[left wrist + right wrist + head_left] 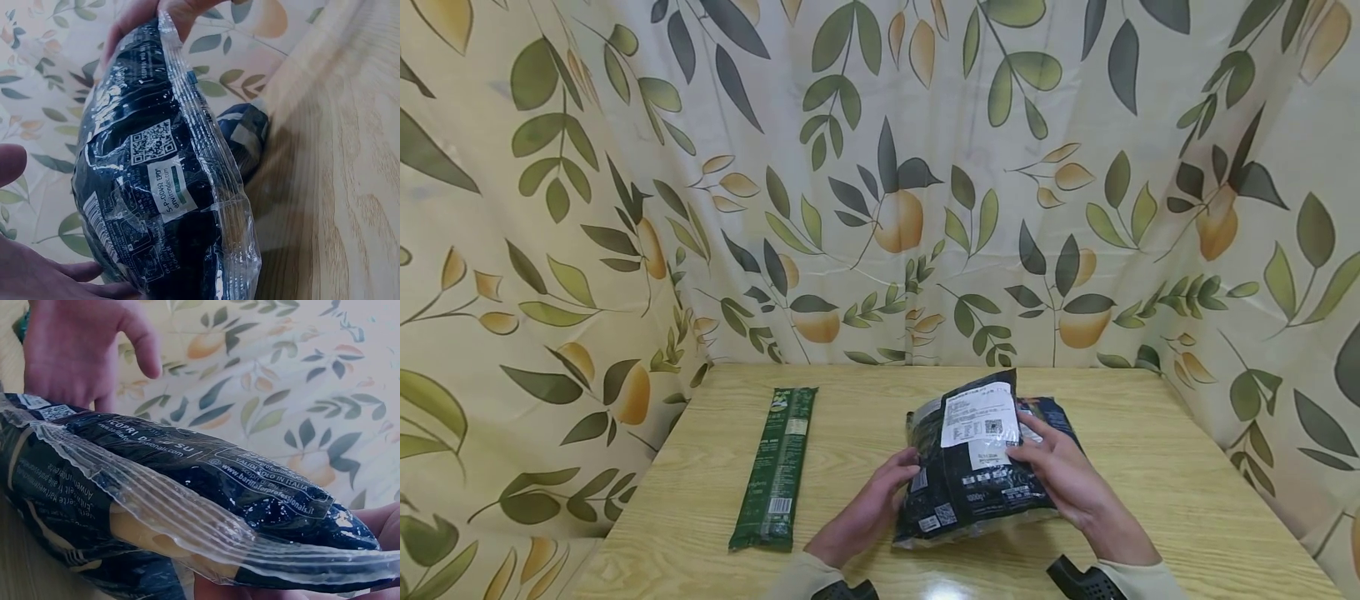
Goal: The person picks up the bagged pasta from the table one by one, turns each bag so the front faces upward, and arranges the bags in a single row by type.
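A large, dark, pillow-shaped plastic bag (925,483) with clear crimped edges is between the two hands near the middle of the pale wood-grain worktop (1172,500), its body tilted; whether its lower edge touches the surface is hard to tell. The right hand (1067,479) grips the bag's right edge, thumb on one face and fingers on the other. The left hand (880,492) is at the opposite edge, its fingers extended against the bag and its thumb standing away from them, so it supports rather than clamps. The hands are apart, with the bag's width between them. A white printed label (973,412) sits on the upper part of the bag, and the left wrist view shows a square QR code (153,140) and a barcode (103,228) on it. Behind the bag, beside the right hand, lies a second dark blue package (1045,408), partly hidden. Well to the left, a long, narrow, dark green plastic packet (775,467) lies flat, slightly slanted. Pale sleeves (1142,579) cover the forearms, with black devices (1082,579) at the wrists. A cream curtain (865,275) printed with leaves and orange fruit surrounds the worktop's back and sides.
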Tool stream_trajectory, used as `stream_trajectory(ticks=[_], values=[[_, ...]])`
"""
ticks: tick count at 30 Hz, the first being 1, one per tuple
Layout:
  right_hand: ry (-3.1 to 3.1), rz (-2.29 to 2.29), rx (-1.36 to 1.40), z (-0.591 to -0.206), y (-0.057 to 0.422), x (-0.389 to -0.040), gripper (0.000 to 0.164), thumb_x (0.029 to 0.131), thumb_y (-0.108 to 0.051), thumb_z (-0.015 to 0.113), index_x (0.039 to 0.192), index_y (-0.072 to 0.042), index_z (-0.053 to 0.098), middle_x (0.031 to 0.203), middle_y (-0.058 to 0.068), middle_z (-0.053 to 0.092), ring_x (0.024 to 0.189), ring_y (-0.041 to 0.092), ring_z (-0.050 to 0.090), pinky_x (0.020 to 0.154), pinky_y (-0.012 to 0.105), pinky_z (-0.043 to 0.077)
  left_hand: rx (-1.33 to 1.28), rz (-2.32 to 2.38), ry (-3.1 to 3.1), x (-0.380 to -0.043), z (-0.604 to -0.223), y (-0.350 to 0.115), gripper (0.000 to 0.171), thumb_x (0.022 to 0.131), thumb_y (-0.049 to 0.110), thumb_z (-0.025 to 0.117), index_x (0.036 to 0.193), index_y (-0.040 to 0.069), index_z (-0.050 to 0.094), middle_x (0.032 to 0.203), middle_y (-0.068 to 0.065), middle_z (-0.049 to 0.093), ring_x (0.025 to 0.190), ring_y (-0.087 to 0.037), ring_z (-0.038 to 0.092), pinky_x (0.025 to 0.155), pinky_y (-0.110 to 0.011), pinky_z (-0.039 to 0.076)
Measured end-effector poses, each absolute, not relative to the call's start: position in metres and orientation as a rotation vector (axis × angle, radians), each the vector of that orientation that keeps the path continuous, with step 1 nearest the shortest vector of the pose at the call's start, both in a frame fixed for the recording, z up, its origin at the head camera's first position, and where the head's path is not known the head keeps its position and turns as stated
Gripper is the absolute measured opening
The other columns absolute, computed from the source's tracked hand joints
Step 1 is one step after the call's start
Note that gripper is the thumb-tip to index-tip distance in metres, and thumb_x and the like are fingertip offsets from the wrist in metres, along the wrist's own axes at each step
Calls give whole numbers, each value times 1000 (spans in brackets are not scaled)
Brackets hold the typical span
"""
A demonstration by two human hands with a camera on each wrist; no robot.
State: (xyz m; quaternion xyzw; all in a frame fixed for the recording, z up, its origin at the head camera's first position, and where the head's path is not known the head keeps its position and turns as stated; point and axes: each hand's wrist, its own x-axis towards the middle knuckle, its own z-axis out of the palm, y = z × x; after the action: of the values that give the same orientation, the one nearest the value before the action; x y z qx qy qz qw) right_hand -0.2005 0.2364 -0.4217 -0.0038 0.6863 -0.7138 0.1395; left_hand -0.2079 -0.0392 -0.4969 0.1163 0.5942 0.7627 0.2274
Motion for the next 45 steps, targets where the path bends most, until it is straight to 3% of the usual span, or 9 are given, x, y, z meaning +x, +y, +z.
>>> stream_trajectory(ticks=[7, 15, 24, 31, 34, 39, 45], values=[[2018, -2038, -71, -418, 241, -198, 86, 102, -6, 56, 167, -7, -1, 161, 32, 36, 108, 6, 69, 88, 29, 61, 351, 2085, 1610, -206, -499, -31, 76, 103, 34, 46, 161, -5, 16, 168, -27, 15, 157, -47, 10, 128, -62, 15], [2017, -2048, -86, -410, 243, -197, 80, 103, -8, 56, 167, -13, 8, 165, 31, 27, 109, 11, 70, 86, 33, 62, 368, 2088, 1557, -204, -498, -23, 74, 103, 35, 45, 161, -4, 19, 169, -25, 19, 158, -45, 13, 128, -62, 14], [2082, -2026, -104, -397, 226, -194, 75, 103, -6, 56, 166, -14, 17, 165, 31, 29, 113, 15, 66, 85, 33, 61, 343, 2109, 1506, -203, -498, -20, 75, 104, 38, 44, 162, 0, 17, 168, -23, 21, 159, -43, 12, 129, -60, 14], [2164, -1993, -188, -393, 206, -196, 72, 103, -4, 55, 166, -14, 22, 164, 31, 30, 140, 40, 50, 89, 29, 57, 286, 2148, 1479, -205, -499, -20, 82, 103, 38, 46, 163, -1, 6, 167, -27, 20, 159, -44, 11, 130, -57, 13], [2209, -1974, -189, -391, 199, -196, 70, 103, -3, 54, 165, -15, 25, 163, 30, 32, 144, 48, 45, 99, 38, 56, 263, 2154, 1476, -205, -499, -22, 78, 103, 39, 46, 162, 1, 10, 163, -24, 29, 155, -39, 25, 126, -50, 24], [2240, -1954, -178, -389, 191, -197, 68, 103, -5, 55, 164, -16, 28, 161, 28, 36, 147, 48, 41, 108, 51, 51, 244, 2181, 1455, -205, -499, -23, 65, 103, 38, 48, 155, 6, 24, 150, -13, 42, 131, -23, 45, 104, -32, 39], [2191, -1981, -185, -388, 180, -200, 65, 104, -13, 58, 163, -15, 31, 164, 28, 33, 154, 45, 30, 122, 73, 19, 227, 2205, 1440, -208, -500, -25, 57, 104, 43, 47, 147, 9, 32, 147, -11, 41, 127, -25, 46, 101, -35, 42]])
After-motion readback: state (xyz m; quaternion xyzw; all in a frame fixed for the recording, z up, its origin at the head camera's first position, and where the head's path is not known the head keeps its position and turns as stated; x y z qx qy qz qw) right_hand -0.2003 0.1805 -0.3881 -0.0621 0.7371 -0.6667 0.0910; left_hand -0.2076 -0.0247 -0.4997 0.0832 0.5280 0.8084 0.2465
